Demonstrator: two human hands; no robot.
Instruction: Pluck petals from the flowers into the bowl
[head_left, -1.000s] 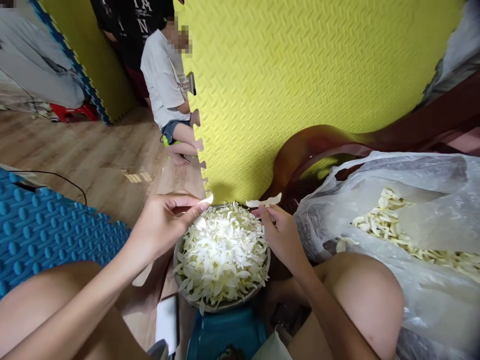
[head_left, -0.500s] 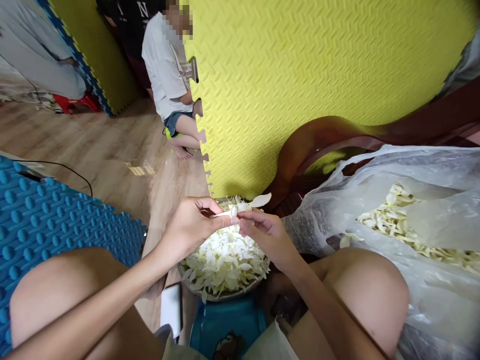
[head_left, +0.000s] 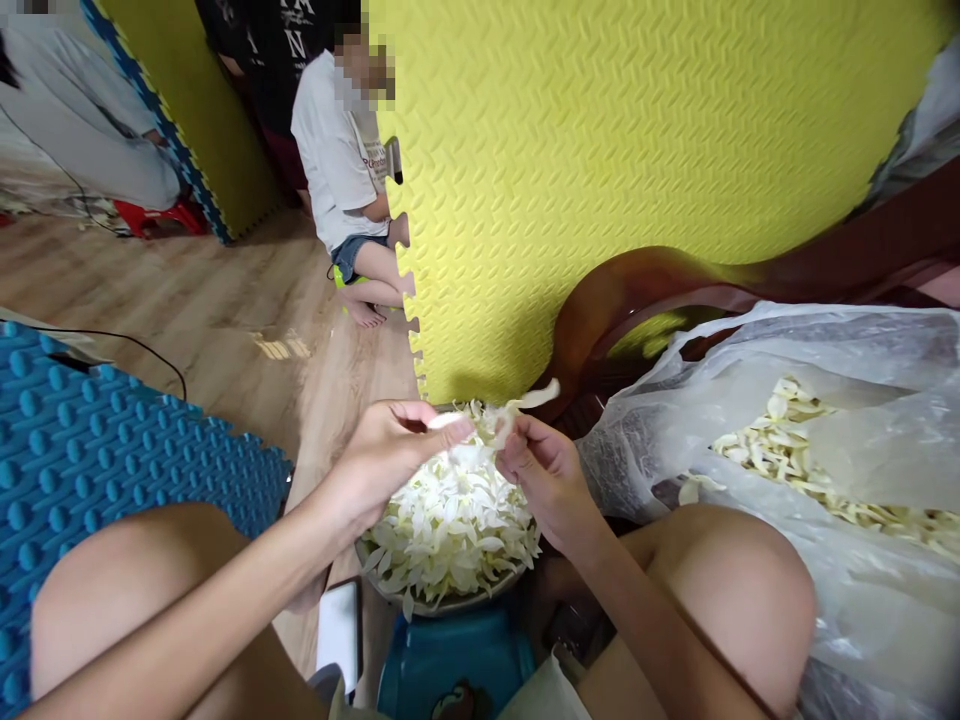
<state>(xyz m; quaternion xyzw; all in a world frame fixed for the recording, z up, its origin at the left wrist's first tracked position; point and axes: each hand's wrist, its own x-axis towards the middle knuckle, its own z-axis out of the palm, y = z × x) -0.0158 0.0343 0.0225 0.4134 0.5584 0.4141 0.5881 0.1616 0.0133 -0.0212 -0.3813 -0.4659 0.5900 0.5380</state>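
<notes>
My left hand (head_left: 382, 455) is closed, with thumb and forefinger pinching a white flower piece (head_left: 444, 420). Opposite it, my right hand (head_left: 547, 480) pinches a long pale petal (head_left: 537, 397) that sticks out up and to the right. A small gap shows between the two sets of fingertips. Right below them is a heap of white petals (head_left: 454, 530), piled above the rim of a round metal bowl (head_left: 442, 606). The bowl rests on a blue plastic stool (head_left: 457, 660) between my knees.
A translucent plastic bag (head_left: 847, 400) holding more pale flowers (head_left: 784, 440) lies open at right. Dark curved wooden furniture (head_left: 600, 285) and a yellow foam mat (head_left: 637, 130) stand beyond. A white phone-like slab (head_left: 339, 625) lies at left. Another person (head_left: 337, 150) sits near the mat.
My hands have drawn slightly apart, the right moving right with the long petal. Earlier, the fingertips met around the white flower.
</notes>
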